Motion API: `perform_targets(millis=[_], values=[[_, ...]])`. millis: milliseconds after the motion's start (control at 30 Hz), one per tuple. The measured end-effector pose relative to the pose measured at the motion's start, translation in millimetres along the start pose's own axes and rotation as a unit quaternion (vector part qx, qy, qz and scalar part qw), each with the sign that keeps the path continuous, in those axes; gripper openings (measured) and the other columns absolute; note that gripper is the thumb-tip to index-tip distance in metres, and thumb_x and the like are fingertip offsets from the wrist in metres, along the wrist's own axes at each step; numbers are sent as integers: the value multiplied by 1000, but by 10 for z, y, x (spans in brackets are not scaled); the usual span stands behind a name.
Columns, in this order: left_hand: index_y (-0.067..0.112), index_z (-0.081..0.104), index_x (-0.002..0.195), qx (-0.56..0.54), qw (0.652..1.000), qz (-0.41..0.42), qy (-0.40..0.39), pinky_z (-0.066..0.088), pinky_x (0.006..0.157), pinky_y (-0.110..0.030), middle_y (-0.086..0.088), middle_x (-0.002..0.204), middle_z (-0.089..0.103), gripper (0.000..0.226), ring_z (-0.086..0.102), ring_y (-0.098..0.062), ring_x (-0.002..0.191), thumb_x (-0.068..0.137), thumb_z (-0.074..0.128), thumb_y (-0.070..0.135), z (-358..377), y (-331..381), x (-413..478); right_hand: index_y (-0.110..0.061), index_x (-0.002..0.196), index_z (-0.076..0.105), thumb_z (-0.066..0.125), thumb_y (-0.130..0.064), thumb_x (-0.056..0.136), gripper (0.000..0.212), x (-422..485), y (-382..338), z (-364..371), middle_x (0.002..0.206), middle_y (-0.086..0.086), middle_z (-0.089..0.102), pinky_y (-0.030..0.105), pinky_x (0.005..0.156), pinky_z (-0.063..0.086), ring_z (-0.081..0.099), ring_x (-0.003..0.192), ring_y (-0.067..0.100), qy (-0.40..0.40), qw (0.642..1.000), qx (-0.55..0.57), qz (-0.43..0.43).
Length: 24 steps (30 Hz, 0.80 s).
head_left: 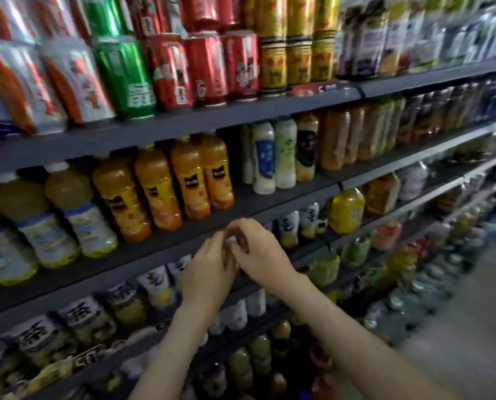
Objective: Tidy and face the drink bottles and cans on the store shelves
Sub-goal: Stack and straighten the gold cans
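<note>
Head view: right hand (262, 255) curled over a small dark item (239, 241) at dead centre, left hand (209, 269) with fingertips bunched against it from 8 o'clock; too blurred to tell whether gripping or only touching, or what the item is. Held just in front of the shelf edge (160, 248), likely stray clutter to clear before facing. No drink in hand: orange juice bottles (183, 180) upright, labels out, at 11 o'clock of the hands, red cans (206, 67) at 12, tea bottles (298, 223) near at 2.
</note>
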State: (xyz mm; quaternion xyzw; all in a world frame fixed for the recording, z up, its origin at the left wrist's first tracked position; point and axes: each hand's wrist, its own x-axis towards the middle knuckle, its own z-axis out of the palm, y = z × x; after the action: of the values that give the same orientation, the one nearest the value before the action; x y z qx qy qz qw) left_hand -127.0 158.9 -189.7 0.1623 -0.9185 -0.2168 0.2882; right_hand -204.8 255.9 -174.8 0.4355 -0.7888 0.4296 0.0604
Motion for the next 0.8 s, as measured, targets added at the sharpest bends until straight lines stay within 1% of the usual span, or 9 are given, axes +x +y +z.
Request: perform_targets(millis=[100,167,233,300,433,533,633,733,800], values=[[17,51,131,10,997,36,-70,47,58,-36,-4,109,64,34,64,-27,85,97,49,22,784,530,-11,-9,119,55,49,-12,97,23,-372,783,-501,114,5,57,34,87,49,56,104,21,-17,997,19,70],[19,53,126,27,995,41,-92,46,59,-35,-2,108,63,30,63,-26,89,98,46,27,1270,916,10,-11,118,56,49,-14,98,22,-583,1280,-861,114,3,57,28,88,48,56,105,18,-17,994,10,106],[21,52,125,49,991,43,-118,40,57,-28,0,106,60,29,61,-21,88,100,41,31,1705,1297,54,-13,121,54,50,-14,97,24,-763,1751,-1209,116,1,56,24,88,47,54,105,15,-29,989,-7,141],[23,51,124,58,986,35,-150,40,56,-27,2,107,59,29,60,-18,88,100,39,35,2100,1635,124,-12,124,53,51,-13,97,27,-908,2188,-1545,119,2,54,28,90,47,54,107,17,-37,981,-25,187],[21,50,123,72,974,28,-214,46,53,-28,2,108,60,30,62,-17,82,100,39,37,2805,2124,276,-8,120,54,55,-11,94,26,-1154,3047,-2099,116,7,56,31,89,47,56,107,22,-5,958,-42,284],[20,49,127,78,962,17,-260,42,54,-25,2,111,60,32,61,-16,88,100,40,35,3297,2369,479,-7,115,54,55,-9,92,23,-1229,3690,-2454,109,6,56,27,81,44,57,104,24,11,943,-54,328],[18,50,120,94,954,19,-285,48,56,-30,-1,106,61,27,61,-18,84,101,39,34,3848,2609,772,-9,114,54,55,-8,91,23,-1211,4315,-2806,108,4,55,22,75,36,55,102,22,28,928,-73,363],[16,48,128,97,949,15,-301,45,62,-31,-4,117,60,32,61,-23,98,101,39,32,4458,2950,1162,-13,106,52,54,-10,92,15,-1086,4963,-3167,99,-1,49,20,70,30,53,98,22,28,922,-90,376],[14,48,129,87,946,7,-311,48,71,-34,-6,122,58,33,59,-25,105,101,39,30,4860,3222,1466,-12,109,51,53,-11,92,17,-933,5408,-3455,99,-3,46,22,72,32,50,96,20,17,916,-100,389]])
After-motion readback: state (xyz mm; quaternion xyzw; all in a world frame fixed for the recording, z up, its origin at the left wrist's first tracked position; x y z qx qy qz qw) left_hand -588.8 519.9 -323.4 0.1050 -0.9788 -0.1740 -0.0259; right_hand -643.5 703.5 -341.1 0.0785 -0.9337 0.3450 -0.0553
